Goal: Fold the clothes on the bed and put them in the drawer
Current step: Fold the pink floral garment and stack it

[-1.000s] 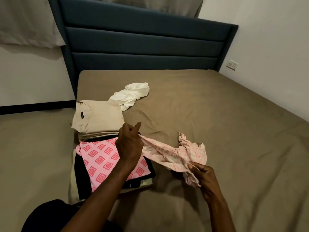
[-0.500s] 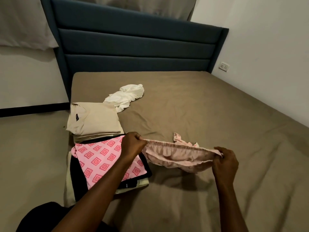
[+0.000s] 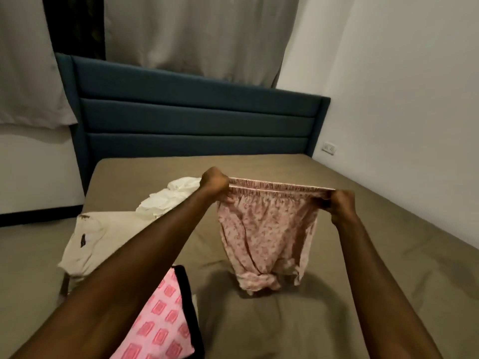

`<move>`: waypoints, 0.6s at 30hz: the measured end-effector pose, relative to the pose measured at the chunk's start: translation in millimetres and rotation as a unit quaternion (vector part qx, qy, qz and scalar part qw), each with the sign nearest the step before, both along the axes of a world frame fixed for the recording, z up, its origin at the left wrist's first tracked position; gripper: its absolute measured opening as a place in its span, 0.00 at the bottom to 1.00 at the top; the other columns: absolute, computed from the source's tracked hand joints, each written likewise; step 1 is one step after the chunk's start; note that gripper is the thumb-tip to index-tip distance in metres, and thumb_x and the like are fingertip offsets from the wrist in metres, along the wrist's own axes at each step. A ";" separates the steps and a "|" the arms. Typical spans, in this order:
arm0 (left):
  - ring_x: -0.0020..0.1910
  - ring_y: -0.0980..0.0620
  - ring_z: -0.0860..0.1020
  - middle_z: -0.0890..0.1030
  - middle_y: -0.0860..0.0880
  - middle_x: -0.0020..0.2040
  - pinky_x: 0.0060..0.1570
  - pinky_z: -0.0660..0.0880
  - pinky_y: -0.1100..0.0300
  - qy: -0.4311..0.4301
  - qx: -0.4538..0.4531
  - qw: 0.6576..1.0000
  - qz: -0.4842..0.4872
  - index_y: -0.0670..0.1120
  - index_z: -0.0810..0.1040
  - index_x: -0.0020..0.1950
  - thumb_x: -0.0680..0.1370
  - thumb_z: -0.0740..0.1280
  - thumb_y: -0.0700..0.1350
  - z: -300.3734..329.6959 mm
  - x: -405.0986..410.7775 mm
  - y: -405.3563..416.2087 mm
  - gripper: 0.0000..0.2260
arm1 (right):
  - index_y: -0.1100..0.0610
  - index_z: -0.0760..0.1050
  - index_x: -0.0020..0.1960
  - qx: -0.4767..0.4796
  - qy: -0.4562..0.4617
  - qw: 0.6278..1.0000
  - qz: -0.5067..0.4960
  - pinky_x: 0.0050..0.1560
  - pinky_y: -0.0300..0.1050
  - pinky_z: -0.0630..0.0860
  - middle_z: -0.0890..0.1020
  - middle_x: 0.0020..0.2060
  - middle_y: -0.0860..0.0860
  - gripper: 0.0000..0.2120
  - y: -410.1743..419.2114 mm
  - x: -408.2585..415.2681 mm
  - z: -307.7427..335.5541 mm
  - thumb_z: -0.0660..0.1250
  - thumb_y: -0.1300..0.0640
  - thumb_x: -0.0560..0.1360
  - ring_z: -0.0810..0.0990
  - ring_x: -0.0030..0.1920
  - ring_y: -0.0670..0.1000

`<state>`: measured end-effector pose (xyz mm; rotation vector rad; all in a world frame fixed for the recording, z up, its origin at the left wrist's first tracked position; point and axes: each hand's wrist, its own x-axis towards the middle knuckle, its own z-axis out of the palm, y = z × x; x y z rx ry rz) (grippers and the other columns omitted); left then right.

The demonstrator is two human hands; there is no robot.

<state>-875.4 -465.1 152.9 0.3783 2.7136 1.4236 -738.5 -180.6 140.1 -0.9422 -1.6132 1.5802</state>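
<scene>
Item held: pink floral shorts (image 3: 267, 234), thin soft fabric with a small printed pattern and a gathered elastic waistband, hanging above the bed (image 3: 363, 268) with the leg ends bunched and brushing the sheet. Left hand (image 3: 214, 184) curls in a fist round one end of the waistband; right hand (image 3: 342, 207) pinches the other end, the band stretched taut between them. Surroundings: olive-brown fitted sheet, smooth with shallow creases. Crumpled white garment (image 3: 168, 200), partly hidden behind the left forearm, lies near the bed's left edge. Folded beige garment (image 3: 88, 242), flat and rectangular with a dark label at the neck, sits just nearer the viewer. Folded pink cloth with a square-diamond print (image 3: 160, 325) rests on a black item (image 3: 190, 307), both crossed by the left forearm. Padded dark-blue headboard (image 3: 197, 120) with horizontal channels; pale curtains (image 3: 194, 35) above; white wall socket (image 3: 328, 147) on the right wall.
</scene>
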 end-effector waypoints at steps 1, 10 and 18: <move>0.39 0.42 0.86 0.84 0.39 0.45 0.42 0.84 0.48 0.011 0.035 0.999 0.012 0.37 0.80 0.46 0.82 0.67 0.41 16.7 -7.5 9.9 0.09 | 0.65 0.79 0.46 0.011 0.027 1.000 -0.009 0.36 0.57 0.85 0.84 0.45 0.65 0.14 6.8 -3.8 17.3 0.55 0.71 0.77 0.85 0.40 0.64; 0.31 0.51 0.74 0.80 0.44 0.38 0.24 0.64 0.61 0.194 0.050 0.978 0.053 0.40 0.80 0.43 0.77 0.64 0.38 50.7 32.5 34.3 0.06 | 0.66 0.83 0.55 0.081 0.110 0.989 -0.047 0.45 0.60 0.85 0.85 0.46 0.64 0.16 31.9 46.3 47.0 0.58 0.70 0.77 0.86 0.44 0.65; 0.52 0.44 0.82 0.83 0.44 0.54 0.43 0.73 0.56 0.121 -0.163 0.979 -0.035 0.44 0.79 0.56 0.82 0.60 0.40 -132.3 173.8 -25.5 0.09 | 0.52 0.77 0.67 0.082 -0.054 0.990 -0.100 0.35 0.61 0.85 0.85 0.49 0.62 0.25 -33.8 193.1 -160.8 0.57 0.66 0.73 0.87 0.36 0.60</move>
